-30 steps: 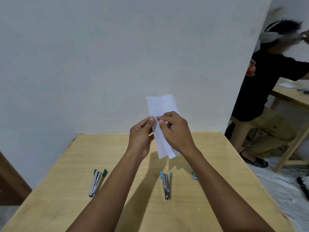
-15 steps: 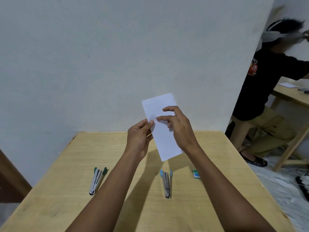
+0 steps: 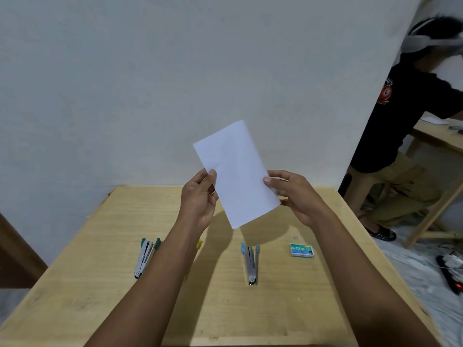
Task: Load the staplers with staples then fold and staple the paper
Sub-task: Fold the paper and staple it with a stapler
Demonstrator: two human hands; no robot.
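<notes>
Here the left hand [image 3: 199, 199] and right hand [image 3: 295, 195] each pinch the paper's [image 3: 236, 174] edges.

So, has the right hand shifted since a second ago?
Yes. The right hand has slid rightward, from above the blue stapler in the frame to above the staple box, now holding the paper by its right edge.

A light wooden counter [image 3: 100, 309] fills the lower frame. On it lie a green-tipped stapler [image 3: 145, 259] at lower left, a blue-tipped stapler [image 3: 250, 264] near centre, and a green staple box [image 3: 302, 250] to its right.
</notes>
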